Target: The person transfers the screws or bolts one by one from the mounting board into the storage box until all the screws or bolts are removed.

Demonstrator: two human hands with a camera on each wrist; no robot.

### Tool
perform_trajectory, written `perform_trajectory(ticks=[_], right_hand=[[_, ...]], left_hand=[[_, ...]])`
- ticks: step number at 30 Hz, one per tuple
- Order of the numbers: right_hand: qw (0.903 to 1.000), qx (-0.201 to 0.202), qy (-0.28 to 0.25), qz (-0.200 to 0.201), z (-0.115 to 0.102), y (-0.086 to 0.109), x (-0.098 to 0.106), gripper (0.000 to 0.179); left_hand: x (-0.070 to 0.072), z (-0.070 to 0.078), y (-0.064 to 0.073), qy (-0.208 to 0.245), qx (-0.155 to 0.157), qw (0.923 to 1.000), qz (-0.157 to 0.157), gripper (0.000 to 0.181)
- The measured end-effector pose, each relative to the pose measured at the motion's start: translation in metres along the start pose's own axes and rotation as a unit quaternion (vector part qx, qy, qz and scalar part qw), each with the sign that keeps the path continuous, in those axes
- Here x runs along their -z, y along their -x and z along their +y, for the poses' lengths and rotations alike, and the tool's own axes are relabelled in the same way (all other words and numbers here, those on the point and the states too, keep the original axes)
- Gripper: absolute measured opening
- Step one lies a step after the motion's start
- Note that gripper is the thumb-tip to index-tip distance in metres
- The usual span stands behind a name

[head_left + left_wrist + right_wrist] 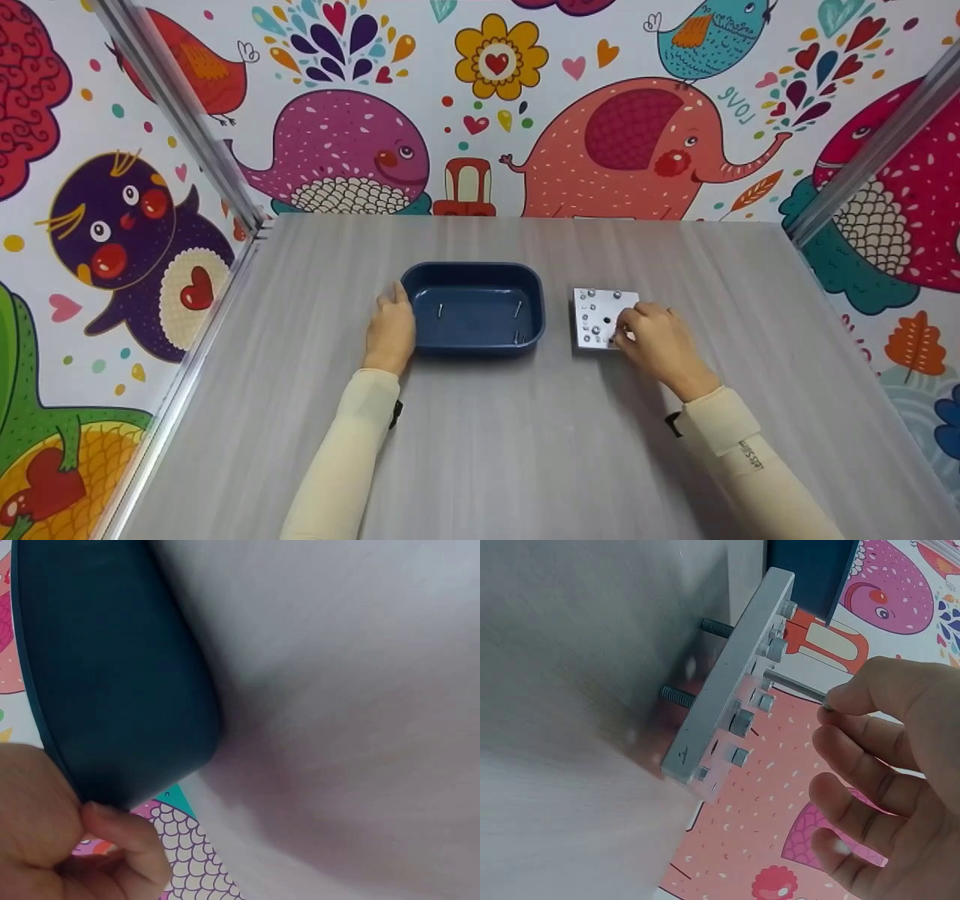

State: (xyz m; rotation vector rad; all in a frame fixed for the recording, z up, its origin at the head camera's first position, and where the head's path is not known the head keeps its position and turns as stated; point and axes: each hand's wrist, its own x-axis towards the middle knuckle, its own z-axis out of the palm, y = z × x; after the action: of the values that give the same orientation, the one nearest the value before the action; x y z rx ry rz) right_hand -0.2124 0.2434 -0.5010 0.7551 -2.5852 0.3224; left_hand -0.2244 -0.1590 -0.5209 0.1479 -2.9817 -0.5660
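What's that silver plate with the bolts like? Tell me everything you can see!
The silver plate is thick, roughly square and looks metal. Bolt heads of different sizes poke up from its top, among dark spots like holes. Two threaded ends show underneath. It seems raised off the table, right of the blue tray. The right hand pinches a thin pin whose far end seems to meet it.

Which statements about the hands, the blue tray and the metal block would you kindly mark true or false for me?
1. The left hand is at the left side of the blue tray. True.
2. The right hand holds nothing. False: it pinches a thin metal rod.
3. The metal block lies inside the blue tray. False: it is outside, to the right.
4. Thin metal pieces lie in the blue tray. True.
5. The blue tray is upside down. False: its open side faces up.
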Motion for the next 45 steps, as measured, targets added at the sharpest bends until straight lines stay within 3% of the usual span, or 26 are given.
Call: perform_trajectory(ticks=[6, 15, 22, 27, 36, 45], right_hand=[[0.9999, 0.005, 0.003, 0.01, -0.007, -0.01, 0.001, 0.007], [0.9996, 0.021, -0.017, 0.002, -0.036, -0.049, 0.003, 0.003], [0.9983, 0.049, -0.032, -0.002, -0.065, -0.08, -0.008, 0.004], [0.9972, 0.062, -0.039, -0.017, -0.088, -0.097, -0.021, 0.005], [0.9937, 0.075, -0.05, -0.066, -0.118, -0.105, -0.05, 0.005], [0.9915, 0.073, -0.044, -0.098, -0.13, -0.106, -0.074, 0.007]], left_hand=[[0.0, -0.001, 0.0, -0.002, 0.002, 1.0, -0.002, 0.049], [-0.001, 0.001, -0.001, 0.0, 0.005, 1.0, 0.001, 0.049], [-0.001, 0.0, -0.001, 0.016, 0.017, 0.9997, -0.007, 0.048], [-0.002, 0.0, 0.0, 0.01, 0.005, 0.9999, 0.01, 0.048], [-0.005, 0.0, 0.001, -0.003, -0.011, 0.9998, 0.015, 0.048], [-0.004, -0.001, 0.001, 0.008, -0.006, 0.9995, 0.029, 0.047]])
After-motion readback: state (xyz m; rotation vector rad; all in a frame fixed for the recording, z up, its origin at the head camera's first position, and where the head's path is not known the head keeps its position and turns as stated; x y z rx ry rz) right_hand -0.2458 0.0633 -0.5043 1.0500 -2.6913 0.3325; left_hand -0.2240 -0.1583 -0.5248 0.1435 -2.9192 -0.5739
